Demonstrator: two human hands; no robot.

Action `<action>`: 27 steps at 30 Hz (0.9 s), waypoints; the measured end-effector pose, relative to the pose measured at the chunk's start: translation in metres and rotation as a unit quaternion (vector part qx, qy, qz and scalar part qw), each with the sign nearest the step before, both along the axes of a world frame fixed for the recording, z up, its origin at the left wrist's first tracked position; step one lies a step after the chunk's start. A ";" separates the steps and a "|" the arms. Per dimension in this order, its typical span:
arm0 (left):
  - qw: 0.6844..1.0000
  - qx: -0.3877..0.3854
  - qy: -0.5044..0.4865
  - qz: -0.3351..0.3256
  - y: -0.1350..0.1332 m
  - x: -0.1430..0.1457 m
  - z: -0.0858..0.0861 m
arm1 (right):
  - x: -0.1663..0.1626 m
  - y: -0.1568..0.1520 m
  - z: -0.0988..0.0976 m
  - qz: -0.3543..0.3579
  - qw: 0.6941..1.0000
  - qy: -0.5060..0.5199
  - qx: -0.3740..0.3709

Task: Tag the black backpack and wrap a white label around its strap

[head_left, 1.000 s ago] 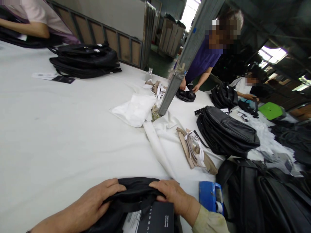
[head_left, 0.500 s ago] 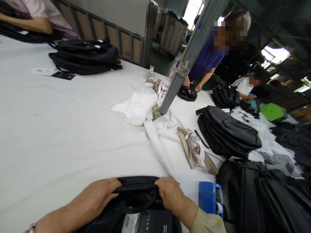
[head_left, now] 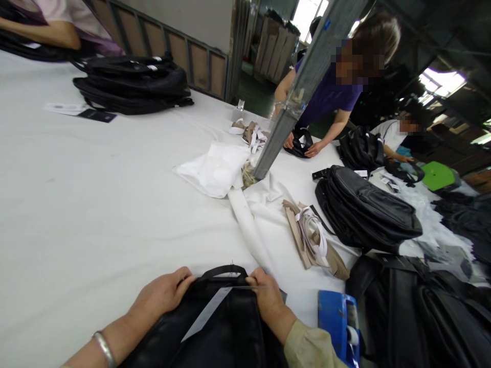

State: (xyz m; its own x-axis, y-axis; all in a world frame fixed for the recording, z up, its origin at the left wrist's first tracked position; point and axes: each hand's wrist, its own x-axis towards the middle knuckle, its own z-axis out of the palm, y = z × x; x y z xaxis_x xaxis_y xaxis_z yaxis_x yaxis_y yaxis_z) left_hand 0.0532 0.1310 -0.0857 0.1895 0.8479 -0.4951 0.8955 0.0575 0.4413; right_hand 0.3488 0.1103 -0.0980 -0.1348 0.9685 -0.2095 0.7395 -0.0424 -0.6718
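At the near edge of the table lies a black backpack (head_left: 226,327), its carry loop at the far end and a pale tag lying across it. My left hand (head_left: 169,291) grips the bag's upper left corner, fingers curled over the edge. On the upper right corner, my right hand (head_left: 268,296) is closed in the same way. The bag's lower part runs out of the picture. Right of my right hand sits a blue tape dispenser (head_left: 332,319).
A grey metal post (head_left: 286,117) rises from the white table (head_left: 95,204). Paper strips (head_left: 312,237), a white bag (head_left: 215,168) and black backpacks (head_left: 364,204) lie around it. Another backpack (head_left: 134,84) is at far left. Co-workers (head_left: 326,97) handle bags across the table.
The backpack's top has been turned: its open interior with a black card showed before, now its outer face and carry loop show. Both hands still hold the corners. The co-worker in purple leans closer.
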 end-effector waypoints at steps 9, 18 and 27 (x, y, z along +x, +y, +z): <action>0.993 0.048 0.107 -0.007 0.003 0.003 -0.004 | 0.001 -0.003 -0.042 0.005 0.977 -0.208 0.038; 0.999 0.035 0.032 -0.025 0.015 -0.009 -0.021 | -0.001 0.002 -0.053 0.005 0.976 -0.215 0.024; 0.999 -0.015 0.038 -0.026 0.026 -0.004 -0.006 | -0.005 0.003 0.003 -0.053 0.988 -0.112 0.096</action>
State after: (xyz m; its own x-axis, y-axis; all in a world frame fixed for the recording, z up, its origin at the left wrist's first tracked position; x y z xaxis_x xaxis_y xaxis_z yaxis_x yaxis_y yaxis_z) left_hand 0.0489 0.1567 -0.0921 0.1928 0.8223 -0.5353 0.9288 0.0230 0.3699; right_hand 0.3443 0.1135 -0.0951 -0.0024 0.9995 -0.0329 0.8692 -0.0142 -0.4943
